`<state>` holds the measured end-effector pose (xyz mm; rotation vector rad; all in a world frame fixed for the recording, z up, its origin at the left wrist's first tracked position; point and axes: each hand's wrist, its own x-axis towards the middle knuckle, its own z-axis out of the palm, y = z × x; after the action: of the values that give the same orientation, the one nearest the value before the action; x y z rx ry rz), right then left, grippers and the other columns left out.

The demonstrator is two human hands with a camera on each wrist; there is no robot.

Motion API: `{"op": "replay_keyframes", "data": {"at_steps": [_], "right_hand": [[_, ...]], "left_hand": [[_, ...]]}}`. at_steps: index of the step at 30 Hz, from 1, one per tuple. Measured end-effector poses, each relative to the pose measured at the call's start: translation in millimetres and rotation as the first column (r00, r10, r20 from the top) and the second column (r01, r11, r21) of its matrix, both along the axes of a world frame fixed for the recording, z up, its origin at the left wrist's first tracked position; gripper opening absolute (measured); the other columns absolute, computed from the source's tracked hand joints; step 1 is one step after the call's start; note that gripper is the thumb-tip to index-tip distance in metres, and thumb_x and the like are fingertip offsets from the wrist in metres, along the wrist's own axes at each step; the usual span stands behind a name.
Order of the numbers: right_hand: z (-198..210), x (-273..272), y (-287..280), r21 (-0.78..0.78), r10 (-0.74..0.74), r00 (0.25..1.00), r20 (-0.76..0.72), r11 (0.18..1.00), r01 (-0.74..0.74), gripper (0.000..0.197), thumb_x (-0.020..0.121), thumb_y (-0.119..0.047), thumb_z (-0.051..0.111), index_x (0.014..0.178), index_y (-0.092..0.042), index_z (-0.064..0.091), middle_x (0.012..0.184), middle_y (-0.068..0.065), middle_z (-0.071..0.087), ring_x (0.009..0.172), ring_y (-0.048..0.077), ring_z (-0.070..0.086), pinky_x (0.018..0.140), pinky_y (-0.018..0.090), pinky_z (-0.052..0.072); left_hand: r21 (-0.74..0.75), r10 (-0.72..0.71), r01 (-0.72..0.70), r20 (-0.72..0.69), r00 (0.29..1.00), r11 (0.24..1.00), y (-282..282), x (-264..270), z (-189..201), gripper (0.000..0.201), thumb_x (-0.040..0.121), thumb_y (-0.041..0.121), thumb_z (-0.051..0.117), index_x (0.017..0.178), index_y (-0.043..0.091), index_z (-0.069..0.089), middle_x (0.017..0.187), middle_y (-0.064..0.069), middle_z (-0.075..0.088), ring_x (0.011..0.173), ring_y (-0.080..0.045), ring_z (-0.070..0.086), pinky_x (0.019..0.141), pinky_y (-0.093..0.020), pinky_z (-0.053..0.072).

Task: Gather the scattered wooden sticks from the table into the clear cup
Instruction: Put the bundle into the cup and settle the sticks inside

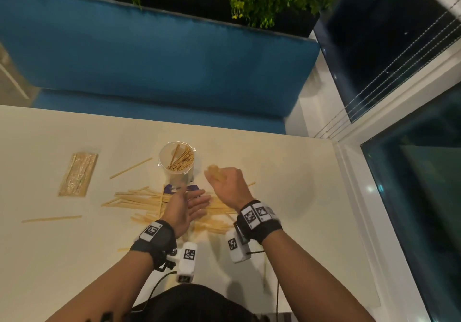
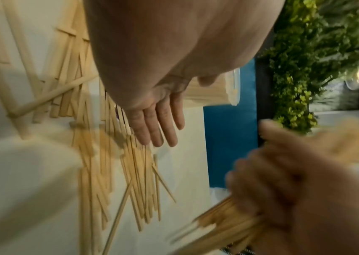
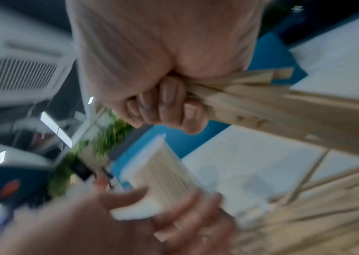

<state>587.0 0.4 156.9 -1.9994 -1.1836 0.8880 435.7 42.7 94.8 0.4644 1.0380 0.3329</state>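
The clear cup (image 1: 177, 163) stands upright on the cream table (image 1: 287, 197) with several thin sticks inside it. Just right of the cup, my right hand (image 1: 217, 175) is raised and grips a bundle of flat wooden sticks (image 3: 283, 107), blurred by motion. My left hand (image 1: 197, 200) lies with straight fingers over the big pile of sticks (image 1: 139, 202) in front of the cup, thumb pointing up near the cup's base. In the left wrist view its fingers (image 2: 156, 127) hover above the pile (image 2: 113, 163), next to the cup (image 2: 217, 91).
A flat packet of sticks (image 1: 78, 174) lies at the left. Single sticks lie left of the cup (image 1: 131, 168) and near the front left (image 1: 51, 219). A blue printed item (image 1: 172, 189) sits at the cup's base. A blue bench (image 1: 162, 55) lies beyond the table.
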Motion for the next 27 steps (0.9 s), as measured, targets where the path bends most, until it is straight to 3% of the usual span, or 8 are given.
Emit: {"op": "replay_keyframes", "data": {"at_steps": [2,6,8,12,15,19,23,27], "right_hand": [[20,5,2,0.133,-0.180,0.934,-0.308,0.964,0.229,0.049,0.099,-0.040,0.063,0.057,-0.020,0.049,0.052,0.001,0.038,0.045,0.018,0.033,0.046,0.027,0.030],[47,6,3,0.272,-0.177,0.773,-0.609,0.869,0.413,0.045,0.106,-0.024,0.057,0.063,-0.012,0.050,0.053,0.007,0.034,0.044,0.020,0.029,0.046,0.027,0.026],[47,4,3,0.292,-0.188,0.738,-0.648,0.834,0.469,0.046,0.106,-0.023,0.056,0.062,-0.011,0.050,0.052,0.008,0.035,0.042,0.020,0.031,0.046,0.027,0.026],[47,-4,-1,0.330,-0.179,0.742,-0.646,0.811,0.483,0.045,0.106,-0.019,0.058,0.062,-0.008,0.050,0.050,0.007,0.037,0.040,0.018,0.034,0.045,0.029,0.029],[48,-8,-4,0.377,-0.169,0.809,-0.562,0.819,0.433,0.042,0.104,-0.020,0.061,0.067,-0.003,0.050,0.051,0.013,0.039,0.041,0.024,0.038,0.046,0.030,0.035],[45,-15,-3,0.396,-0.155,0.813,-0.561,0.812,0.428,0.042,0.099,-0.020,0.068,0.079,0.011,0.048,0.058,0.032,0.037,0.046,0.039,0.034,0.048,0.033,0.037],[40,-22,0,0.376,-0.168,0.816,-0.553,0.824,0.424,0.055,0.090,-0.033,0.079,0.077,0.009,0.047,0.062,0.030,0.040,0.054,0.050,0.038,0.054,0.040,0.043],[34,-25,-1,0.325,-0.208,0.804,-0.557,0.836,0.442,0.048,0.084,-0.038,0.084,0.084,0.001,0.055,0.064,0.016,0.051,0.053,0.035,0.046,0.059,0.039,0.048]], "left_hand": [[-0.024,-0.093,0.093,-0.014,0.996,0.995,-6,10,2,0.071,0.102,0.060,0.032,0.128,0.001,0.062,0.119,-0.019,0.072,0.119,-0.035,0.063,0.107,-0.049,0.047],[-0.176,-0.132,0.154,0.134,0.982,0.972,-10,30,15,0.066,0.103,0.055,0.038,0.132,-0.001,0.058,0.129,-0.025,0.065,0.122,-0.039,0.061,0.110,-0.054,0.043],[-0.233,-0.144,0.203,0.249,0.958,0.951,-11,35,23,0.061,0.104,0.050,0.037,0.131,-0.001,0.059,0.127,-0.027,0.065,0.115,-0.040,0.065,0.102,-0.053,0.049],[-0.317,-0.092,0.219,0.371,0.924,0.923,-7,39,37,0.042,0.108,0.029,0.032,0.105,0.000,0.063,0.088,-0.021,0.069,0.077,-0.030,0.071,0.075,-0.041,0.061],[-0.366,-0.021,0.164,0.364,0.931,0.916,0,36,36,0.038,0.103,0.016,0.036,0.101,-0.005,0.067,0.102,-0.023,0.067,0.097,-0.031,0.064,0.093,-0.040,0.056],[-0.429,0.036,0.105,0.309,0.950,0.897,5,35,37,0.033,0.101,0.008,0.035,0.100,-0.007,0.064,0.095,-0.022,0.066,0.095,-0.028,0.062,0.100,-0.038,0.049],[-0.454,0.022,0.134,0.322,0.947,0.881,4,36,37,0.031,0.096,0.004,0.040,0.107,-0.010,0.065,0.099,-0.025,0.064,0.097,-0.033,0.066,0.098,-0.049,0.048],[-0.435,0.022,0.159,0.383,0.923,0.886,6,34,46,0.033,0.094,0.003,0.042,0.116,-0.008,0.064,0.102,-0.026,0.067,0.094,-0.034,0.070,0.098,-0.047,0.049]]}}
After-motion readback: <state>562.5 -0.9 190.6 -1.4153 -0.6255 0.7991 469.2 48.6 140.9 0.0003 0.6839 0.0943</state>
